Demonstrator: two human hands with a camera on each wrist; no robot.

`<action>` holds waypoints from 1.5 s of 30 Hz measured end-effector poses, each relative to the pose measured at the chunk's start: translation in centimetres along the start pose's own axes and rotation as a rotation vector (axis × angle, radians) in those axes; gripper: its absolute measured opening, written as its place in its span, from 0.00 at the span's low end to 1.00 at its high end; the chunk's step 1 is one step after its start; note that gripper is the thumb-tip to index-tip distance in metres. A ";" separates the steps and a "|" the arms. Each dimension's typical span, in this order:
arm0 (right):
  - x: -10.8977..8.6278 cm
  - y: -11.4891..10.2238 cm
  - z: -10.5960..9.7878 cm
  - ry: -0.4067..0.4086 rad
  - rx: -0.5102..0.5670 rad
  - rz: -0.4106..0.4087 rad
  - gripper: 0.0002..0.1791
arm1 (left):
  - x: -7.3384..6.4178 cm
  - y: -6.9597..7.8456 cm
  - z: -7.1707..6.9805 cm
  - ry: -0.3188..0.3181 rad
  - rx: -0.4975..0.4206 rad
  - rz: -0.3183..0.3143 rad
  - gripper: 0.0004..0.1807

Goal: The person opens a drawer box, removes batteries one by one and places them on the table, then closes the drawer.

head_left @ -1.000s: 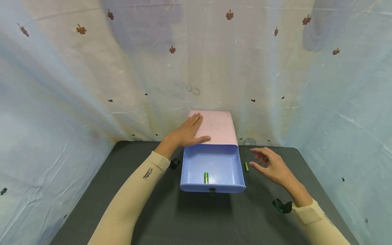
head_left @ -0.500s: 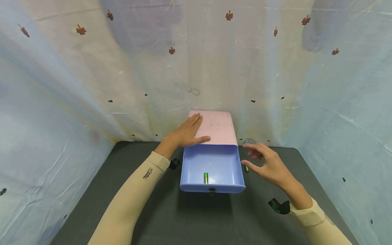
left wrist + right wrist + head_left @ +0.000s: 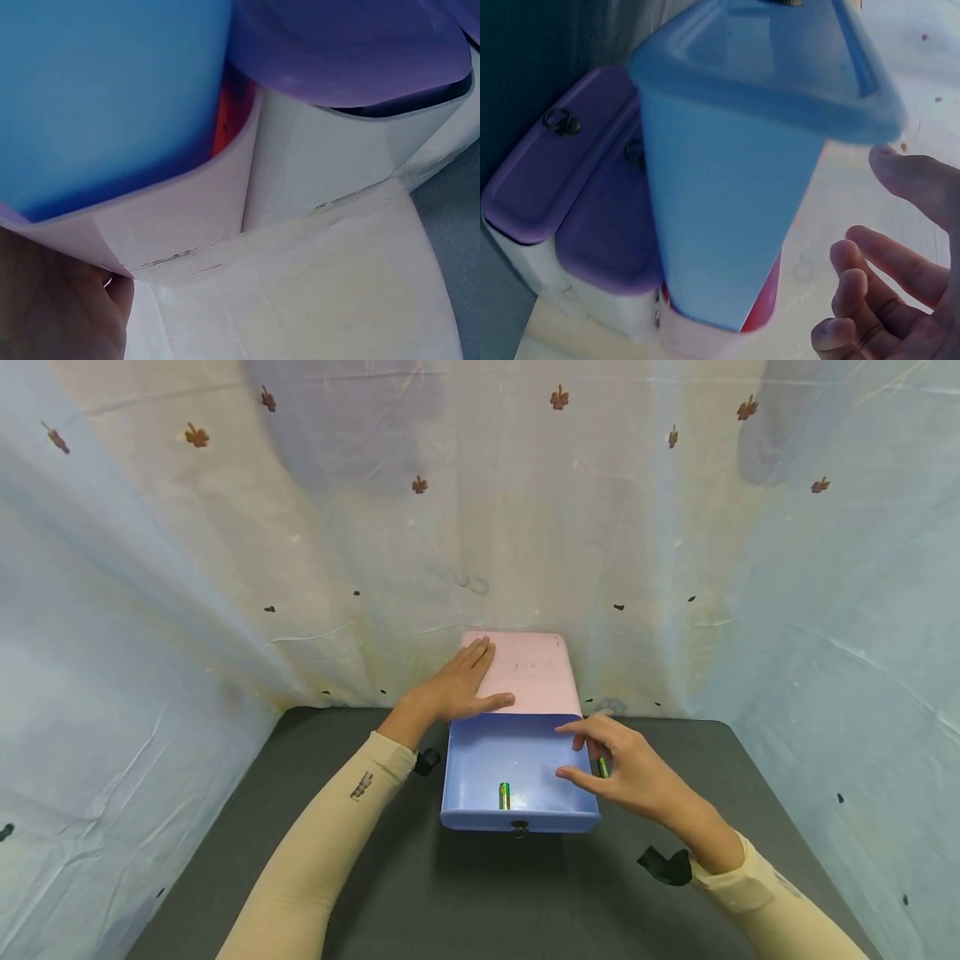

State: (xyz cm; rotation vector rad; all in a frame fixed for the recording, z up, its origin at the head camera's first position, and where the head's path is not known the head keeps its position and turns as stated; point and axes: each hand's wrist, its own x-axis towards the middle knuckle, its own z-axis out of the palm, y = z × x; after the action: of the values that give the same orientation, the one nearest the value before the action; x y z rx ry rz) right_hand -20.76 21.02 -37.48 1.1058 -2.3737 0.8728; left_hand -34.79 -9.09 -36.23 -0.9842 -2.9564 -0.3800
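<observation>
A battery [image 3: 505,796] is lying in the drawer [image 3: 472,768], my right hand [image 3: 637,772] hovering at its right edge, thumb and fingers parted, another battery [image 3: 603,767] right of it, my left hand [image 3: 450,689], thumb spread, resting on the pink case [image 3: 534,672] behind it.

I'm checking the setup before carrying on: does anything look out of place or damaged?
One green battery is outside the open drawer, past its right side, while another battery lies inside, so it looks stray. The pink box has small dark marks on top, perhaps scuffs.
</observation>
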 end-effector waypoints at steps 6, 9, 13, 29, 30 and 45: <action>0.7 -0.8 0.6 -0.081 0.017 0.011 0.26 | 0.1 -0.1 0.1 -0.005 -0.006 -0.003 0.61; 1.1 -1.1 1.0 -0.114 0.029 0.023 0.25 | 0.1 -0.2 0.2 0.000 -0.004 -0.002 0.61; 1.5 -1.3 1.4 -0.169 0.044 0.052 0.23 | 0.1 -0.2 0.2 0.004 0.004 -0.003 0.60; 3.3 -2.3 2.6 -0.382 -0.015 0.125 0.26 | 0.1 -0.1 -0.2 -0.005 0.014 0.006 0.60; 3.4 -2.3 2.7 -0.392 -0.022 0.130 0.26 | 0.1 -0.1 -0.2 -0.004 0.014 0.007 0.60; 4.4 -3.0 3.7 -0.469 -0.060 0.144 0.28 | 0.0 -0.2 0.1 -0.006 -0.012 0.009 0.60</action>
State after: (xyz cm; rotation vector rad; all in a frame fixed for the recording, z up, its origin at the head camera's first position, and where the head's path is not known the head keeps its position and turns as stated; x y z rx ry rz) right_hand -21.39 14.67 -36.58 1.2353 -2.8686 0.6324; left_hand -34.90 -9.22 -36.35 -1.0015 -2.9578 -0.3957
